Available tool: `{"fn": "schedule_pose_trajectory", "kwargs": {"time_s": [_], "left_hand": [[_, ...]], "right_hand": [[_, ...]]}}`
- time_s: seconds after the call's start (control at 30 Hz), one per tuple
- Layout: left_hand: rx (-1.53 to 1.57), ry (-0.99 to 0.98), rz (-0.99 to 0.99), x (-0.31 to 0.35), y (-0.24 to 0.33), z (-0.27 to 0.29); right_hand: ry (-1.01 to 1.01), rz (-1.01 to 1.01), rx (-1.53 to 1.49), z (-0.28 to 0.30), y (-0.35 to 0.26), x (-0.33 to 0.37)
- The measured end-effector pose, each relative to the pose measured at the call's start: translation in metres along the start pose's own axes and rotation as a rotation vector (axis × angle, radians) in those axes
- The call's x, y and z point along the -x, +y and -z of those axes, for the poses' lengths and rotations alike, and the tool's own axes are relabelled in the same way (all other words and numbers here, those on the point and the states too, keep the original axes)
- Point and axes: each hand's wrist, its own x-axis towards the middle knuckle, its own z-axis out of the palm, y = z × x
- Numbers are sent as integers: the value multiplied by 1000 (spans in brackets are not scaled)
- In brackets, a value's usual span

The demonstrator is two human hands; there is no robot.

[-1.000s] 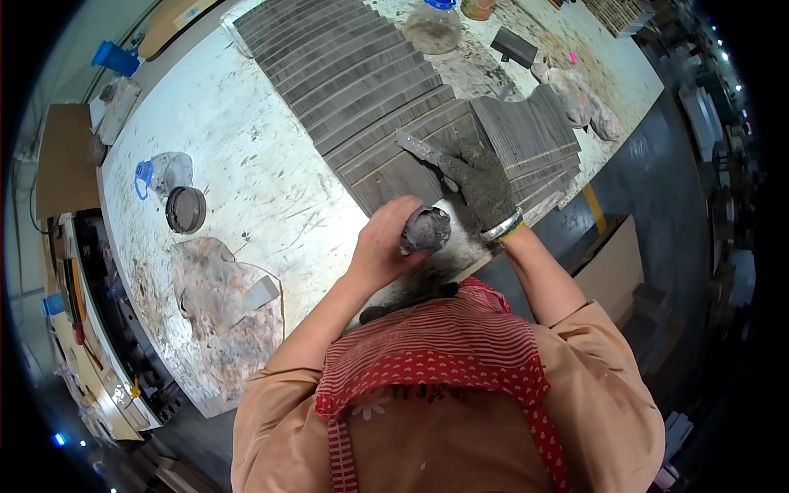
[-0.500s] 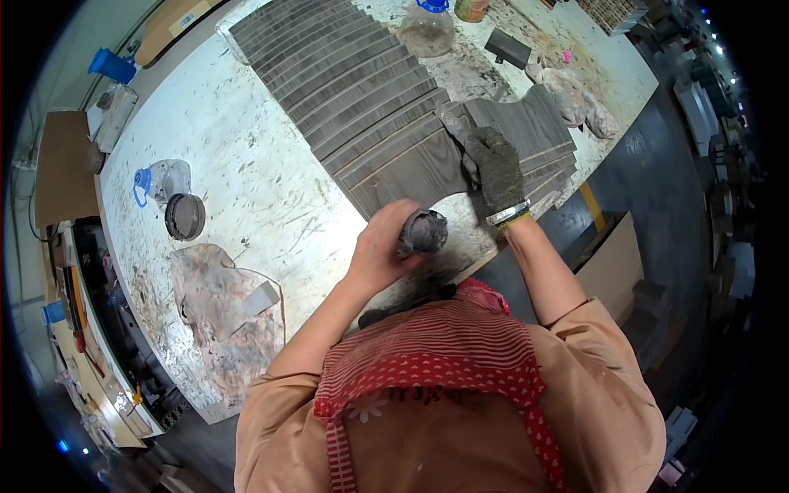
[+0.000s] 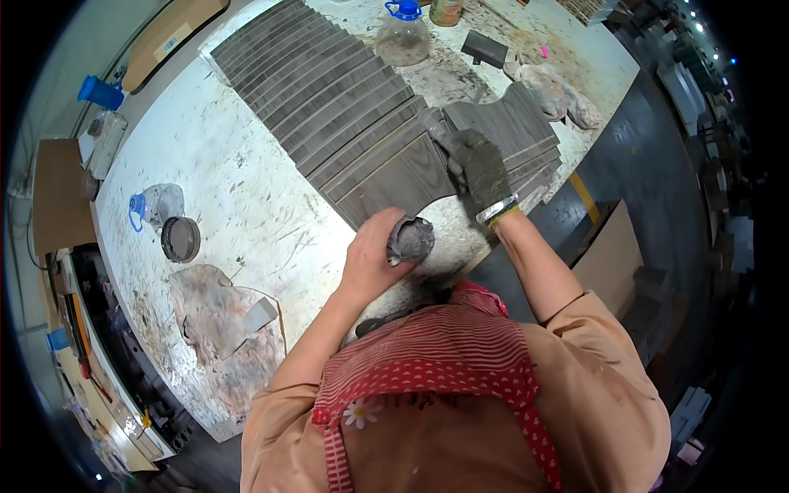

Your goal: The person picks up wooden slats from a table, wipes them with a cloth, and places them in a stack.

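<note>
With flat grey scraper [image 3: 436, 129] grasped by right hand [image 3: 481, 171], round grey cup [image 3: 412, 240] gripped by left hand [image 3: 370, 256] could be spilled if tilted.

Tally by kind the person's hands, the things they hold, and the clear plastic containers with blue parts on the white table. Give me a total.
Hands: 2 (bare left hand, gloved right hand)
Held round containers: 1 (dark grey container)
Held flat tools: 1 (grey tool)
Clear plastic containers with blue parts: 2 (rear jug, left-side piece)
Total: 6
</note>
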Motion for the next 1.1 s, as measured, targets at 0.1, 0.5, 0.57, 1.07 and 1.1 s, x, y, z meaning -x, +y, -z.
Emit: {"fn": "schedule_pose_trajectory", "kwargs": {"time_s": [0.1,0.5,0.57,1.07,1.1], "left_hand": [[-4,8,20,2,-3,0],[10,18,0,0,-1,-2],[-17,23,-14,1,-2,-2],[3,5,0,3,-5,-3],[4,5,0,3,-5,-3]], "right_hand": [[49,-63,-65,6,-11,-2],[7,183,354,16,2,-3],[22,-25,143,3,3,9],[86,124,177,12,19,7],[50,298,478,15,18,6]]}}
